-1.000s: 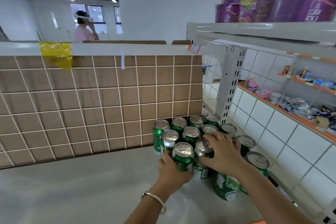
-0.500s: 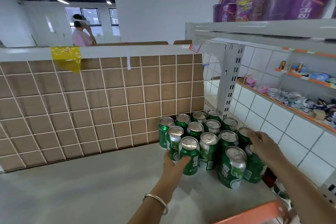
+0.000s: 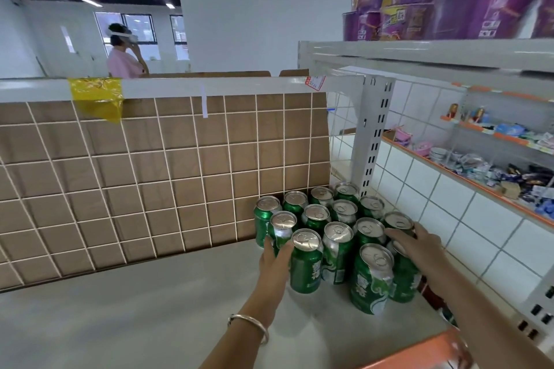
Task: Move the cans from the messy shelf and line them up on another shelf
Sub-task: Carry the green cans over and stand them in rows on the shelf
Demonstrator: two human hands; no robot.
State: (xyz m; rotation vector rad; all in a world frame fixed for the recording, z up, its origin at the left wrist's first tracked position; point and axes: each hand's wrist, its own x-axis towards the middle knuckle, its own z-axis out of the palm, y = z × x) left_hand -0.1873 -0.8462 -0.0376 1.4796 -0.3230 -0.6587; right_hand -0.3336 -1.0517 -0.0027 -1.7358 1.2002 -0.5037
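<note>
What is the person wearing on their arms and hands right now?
Both forearms are bare, with no sleeves or gloves in view. A thin silver bangle circles the wrist behind the left hand. The right hand shows no ring, watch or band.

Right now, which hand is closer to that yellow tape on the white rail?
Left. The left hand touches the cans from the left, below-right of the yellow tape; the right hand is farther right, beyond them.
</note>
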